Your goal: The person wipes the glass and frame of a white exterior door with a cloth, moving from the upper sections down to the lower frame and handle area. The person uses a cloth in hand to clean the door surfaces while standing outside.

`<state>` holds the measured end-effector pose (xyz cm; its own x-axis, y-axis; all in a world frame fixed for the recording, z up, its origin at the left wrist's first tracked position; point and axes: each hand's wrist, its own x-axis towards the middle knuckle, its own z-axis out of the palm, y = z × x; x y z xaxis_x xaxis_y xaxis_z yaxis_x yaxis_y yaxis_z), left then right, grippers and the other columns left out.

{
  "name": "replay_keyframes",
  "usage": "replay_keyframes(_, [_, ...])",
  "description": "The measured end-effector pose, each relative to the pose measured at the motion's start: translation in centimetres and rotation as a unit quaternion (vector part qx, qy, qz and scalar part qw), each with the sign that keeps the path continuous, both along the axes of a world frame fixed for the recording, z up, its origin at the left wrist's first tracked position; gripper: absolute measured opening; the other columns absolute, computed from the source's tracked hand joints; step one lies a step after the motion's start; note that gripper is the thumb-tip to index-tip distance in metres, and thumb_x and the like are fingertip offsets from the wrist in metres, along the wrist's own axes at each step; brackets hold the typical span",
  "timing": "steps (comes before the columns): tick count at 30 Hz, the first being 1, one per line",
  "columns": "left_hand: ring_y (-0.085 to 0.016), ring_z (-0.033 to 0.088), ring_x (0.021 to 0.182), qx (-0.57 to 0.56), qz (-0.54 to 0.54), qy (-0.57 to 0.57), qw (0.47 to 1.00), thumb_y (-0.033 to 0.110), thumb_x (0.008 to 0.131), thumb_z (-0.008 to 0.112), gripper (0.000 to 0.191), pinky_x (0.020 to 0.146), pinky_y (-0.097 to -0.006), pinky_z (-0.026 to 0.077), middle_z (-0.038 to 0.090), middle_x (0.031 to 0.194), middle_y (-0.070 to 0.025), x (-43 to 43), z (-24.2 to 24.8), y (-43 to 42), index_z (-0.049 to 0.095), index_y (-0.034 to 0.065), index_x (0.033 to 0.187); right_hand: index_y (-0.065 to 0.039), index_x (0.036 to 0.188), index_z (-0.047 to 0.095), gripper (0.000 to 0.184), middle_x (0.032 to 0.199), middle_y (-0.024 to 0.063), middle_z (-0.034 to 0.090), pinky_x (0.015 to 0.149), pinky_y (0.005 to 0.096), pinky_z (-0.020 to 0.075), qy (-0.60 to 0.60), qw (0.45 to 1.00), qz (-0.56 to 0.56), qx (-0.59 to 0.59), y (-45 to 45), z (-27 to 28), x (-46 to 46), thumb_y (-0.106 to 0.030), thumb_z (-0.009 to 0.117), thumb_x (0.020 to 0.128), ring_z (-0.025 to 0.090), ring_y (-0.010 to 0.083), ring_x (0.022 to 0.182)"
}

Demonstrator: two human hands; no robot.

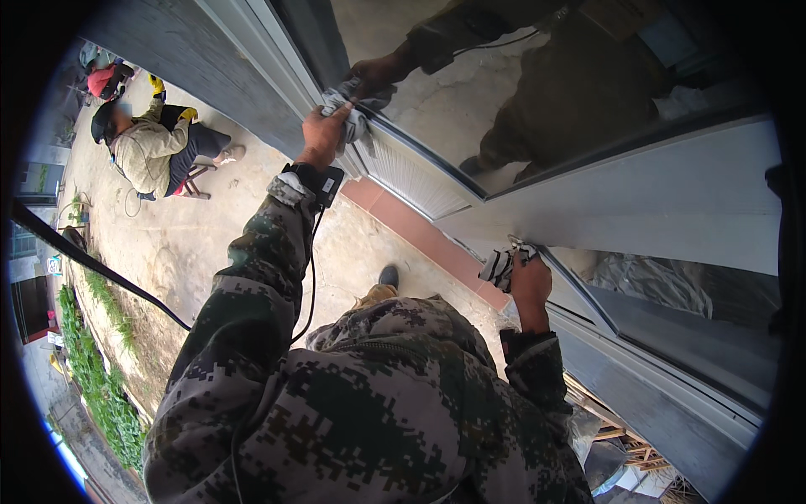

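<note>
My left hand (322, 135) presses a crumpled grey-and-white cloth (354, 123) against the lower left corner of a dark glass pane (441, 107), by its frame. The pane mirrors that hand and my body. In my right hand (532, 283) is a black-and-white striped cloth (499, 268), bunched at the edge of the light metal door frame (604, 183). A small metal piece, perhaps a handle or latch, shows just above that hand; the fingers partly hide it. Both sleeves are camouflage-patterned, and a black device with a cable (329, 188) is strapped at my left wrist.
A red-brown tiled sill (409, 220) runs below the frame. On the concrete ground (252, 208), a person with yellow gloves (148, 148) sits on a low stool, and another (108, 79) is farther back. Green plants (94, 378) line the left. Wooden slats (642, 450) lie at lower right.
</note>
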<state>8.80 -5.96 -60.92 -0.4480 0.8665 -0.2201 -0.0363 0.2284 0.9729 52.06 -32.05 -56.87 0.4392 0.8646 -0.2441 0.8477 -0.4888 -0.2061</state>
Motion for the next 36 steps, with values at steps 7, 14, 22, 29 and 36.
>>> replay_keyframes(7, [-0.016, 0.069, 0.081, -0.001, 0.029, 0.041, 0.999, 0.026, 0.088, 0.085, 0.035, 0.070, -0.0338, 0.056, 0.073, 0.093, -0.0089, -4.8, -0.9, 3.2, 0.072, -0.0028, 0.104, 0.000, 0.101, 0.073, 0.046, 0.094, 0.0278, 0.073, 0.081, 0.0563, 0.0549, 0.012, 1.000, -0.027, 0.001, 0.1, 0.4, -0.3, -0.046, 0.065, 0.096, 0.069, 0.0489, 0.092])
replay_keyframes(14, [-0.018, 0.069, 0.087, -0.014, 0.007, -0.133, 0.991, 0.036, 0.092, 0.081, 0.045, 0.073, -0.0350, 0.056, 0.073, 0.104, -0.0077, -2.1, -2.1, 1.9, 0.069, 0.0013, 0.119, -0.001, 0.099, 0.074, 0.045, 0.096, 0.0269, 0.074, 0.081, 0.0553, 0.0570, -0.006, 1.000, -0.024, 0.003, 0.0, 0.2, -0.5, -0.045, 0.068, 0.095, 0.072, 0.0463, 0.093])
replay_keyframes(22, [-0.014, 0.068, 0.079, -0.044, -0.111, -0.211, 0.970, 0.030, 0.097, 0.077, 0.034, 0.065, -0.0297, 0.054, 0.071, 0.092, -0.0034, 9.7, -0.1, -7.2, 0.067, 0.0027, 0.114, -0.001, 0.099, 0.073, 0.044, 0.096, 0.0266, 0.074, 0.081, 0.0553, 0.0572, -0.023, 1.000, -0.014, 0.006, -0.2, -0.5, -0.1, -0.044, 0.069, 0.094, 0.071, 0.0470, 0.093])
replay_keyframes(29, [-0.015, 0.068, 0.080, -0.085, -0.159, -0.154, 0.972, 0.029, 0.092, 0.083, 0.043, 0.071, -0.0310, 0.056, 0.074, 0.095, -0.0113, 17.5, 1.7, -11.8, 0.069, -0.0056, 0.112, -0.002, 0.099, 0.074, 0.044, 0.095, 0.0264, 0.074, 0.081, 0.0550, 0.0572, 0.004, 0.999, -0.014, 0.032, -0.1, -0.8, -0.3, -0.045, 0.068, 0.094, 0.072, 0.0461, 0.093])
replay_keyframes(36, [-0.016, 0.066, 0.066, -0.059, -0.234, -0.058, 0.969, 0.026, 0.094, 0.078, 0.033, 0.057, -0.0332, 0.053, 0.072, 0.082, -0.0099, 23.4, 2.6, -15.4, 0.070, -0.0039, 0.104, -0.003, 0.100, 0.075, 0.045, 0.098, 0.0249, 0.074, 0.082, 0.0537, 0.0570, 0.051, 0.998, -0.004, 0.036, -0.2, -0.4, 0.4, -0.047, 0.066, 0.095, 0.071, 0.0455, 0.095])
